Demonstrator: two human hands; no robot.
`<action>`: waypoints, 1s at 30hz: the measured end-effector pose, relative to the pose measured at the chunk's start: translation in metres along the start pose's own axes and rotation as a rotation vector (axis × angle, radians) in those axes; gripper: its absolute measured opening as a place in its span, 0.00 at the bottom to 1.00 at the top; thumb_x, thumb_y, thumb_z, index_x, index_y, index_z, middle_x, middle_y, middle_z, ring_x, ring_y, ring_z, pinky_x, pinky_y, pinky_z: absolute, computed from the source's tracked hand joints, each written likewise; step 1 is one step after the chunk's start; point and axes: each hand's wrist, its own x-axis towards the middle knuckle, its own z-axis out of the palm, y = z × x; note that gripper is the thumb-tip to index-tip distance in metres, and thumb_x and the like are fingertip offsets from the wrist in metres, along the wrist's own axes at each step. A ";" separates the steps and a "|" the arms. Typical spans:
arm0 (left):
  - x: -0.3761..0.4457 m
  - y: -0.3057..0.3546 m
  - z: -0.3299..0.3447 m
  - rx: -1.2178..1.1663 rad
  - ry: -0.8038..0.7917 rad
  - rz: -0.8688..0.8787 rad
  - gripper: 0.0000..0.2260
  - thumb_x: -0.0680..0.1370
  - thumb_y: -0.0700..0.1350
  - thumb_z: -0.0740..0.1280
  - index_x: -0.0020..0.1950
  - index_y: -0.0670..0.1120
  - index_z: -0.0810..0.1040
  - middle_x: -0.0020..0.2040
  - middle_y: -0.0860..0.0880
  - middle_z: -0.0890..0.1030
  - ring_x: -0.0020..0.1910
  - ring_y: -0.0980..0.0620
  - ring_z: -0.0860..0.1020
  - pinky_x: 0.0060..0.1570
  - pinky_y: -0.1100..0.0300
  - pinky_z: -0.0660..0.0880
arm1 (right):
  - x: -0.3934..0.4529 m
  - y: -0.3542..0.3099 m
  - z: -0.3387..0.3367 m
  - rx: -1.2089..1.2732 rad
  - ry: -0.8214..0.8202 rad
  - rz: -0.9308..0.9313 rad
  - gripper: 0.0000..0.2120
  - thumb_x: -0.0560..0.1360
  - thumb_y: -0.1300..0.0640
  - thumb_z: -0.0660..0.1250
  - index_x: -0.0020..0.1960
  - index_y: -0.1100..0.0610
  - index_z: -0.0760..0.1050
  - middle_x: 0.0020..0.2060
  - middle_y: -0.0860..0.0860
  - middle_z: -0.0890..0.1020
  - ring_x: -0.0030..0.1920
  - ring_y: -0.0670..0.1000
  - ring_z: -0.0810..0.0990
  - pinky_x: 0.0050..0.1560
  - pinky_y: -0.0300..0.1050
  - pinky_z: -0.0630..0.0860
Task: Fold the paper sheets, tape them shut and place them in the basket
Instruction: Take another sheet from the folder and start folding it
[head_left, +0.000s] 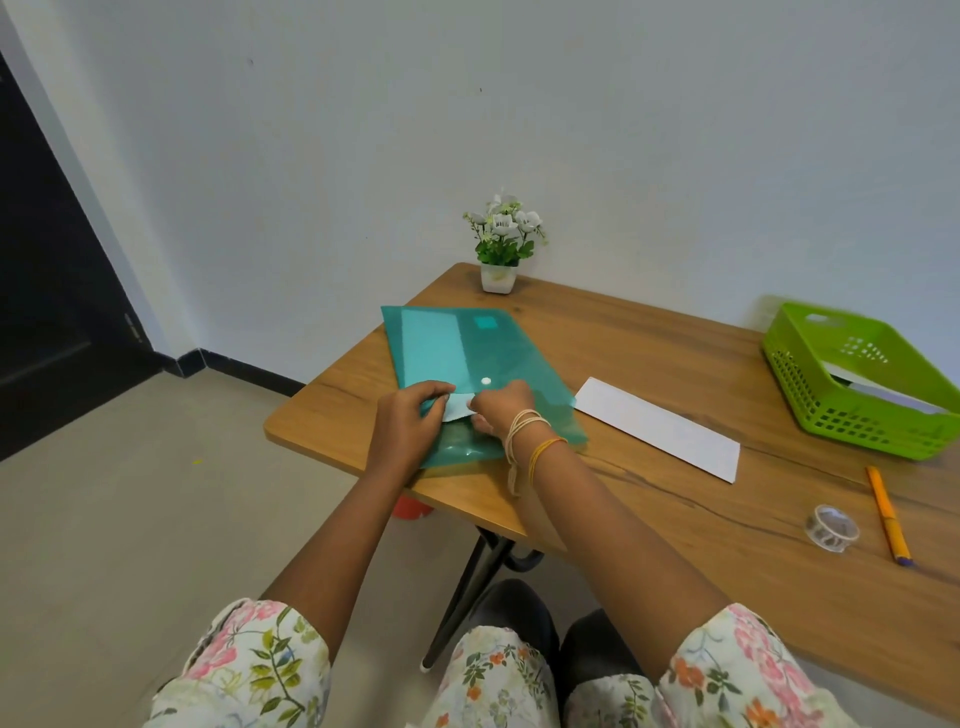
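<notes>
A teal plastic folder (457, 353) with a white snap button lies on the left part of the wooden table (675, 499). My left hand (410, 415) grips the folder's flap near its opening. My right hand (501, 405) pinches a white paper sheet (457, 408) whose corner shows at the folder's mouth. A folded white sheet (660, 428) lies flat to the right of the folder. The green basket (852, 410) stands at the far right with white paper inside. A clear tape roll (831, 527) sits near the front right.
An orange pen (888, 514) lies beside the tape roll. A small potted plant (501, 244) with white flowers stands at the table's back corner against the wall. The table's left edge drops to a tiled floor, with a dark door further left.
</notes>
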 end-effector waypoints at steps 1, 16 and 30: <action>-0.001 0.000 0.000 0.005 -0.004 -0.002 0.08 0.76 0.40 0.68 0.53 0.45 0.84 0.51 0.50 0.84 0.49 0.59 0.79 0.50 0.72 0.71 | -0.001 -0.002 0.002 0.076 -0.039 0.047 0.11 0.73 0.73 0.63 0.47 0.61 0.63 0.37 0.56 0.71 0.36 0.55 0.76 0.33 0.44 0.76; 0.000 -0.001 0.005 0.101 -0.090 -0.046 0.10 0.76 0.42 0.70 0.57 0.47 0.83 0.55 0.47 0.83 0.57 0.50 0.80 0.56 0.60 0.74 | 0.005 -0.003 -0.070 0.045 0.135 0.095 0.10 0.74 0.67 0.58 0.55 0.64 0.69 0.32 0.58 0.76 0.27 0.54 0.76 0.24 0.45 0.76; 0.000 -0.005 0.010 0.188 -0.232 -0.072 0.13 0.77 0.49 0.69 0.61 0.50 0.81 0.64 0.49 0.79 0.69 0.52 0.71 0.64 0.54 0.69 | -0.018 -0.001 -0.111 0.008 0.111 0.174 0.15 0.75 0.75 0.58 0.58 0.66 0.77 0.49 0.56 0.78 0.44 0.57 0.80 0.31 0.43 0.81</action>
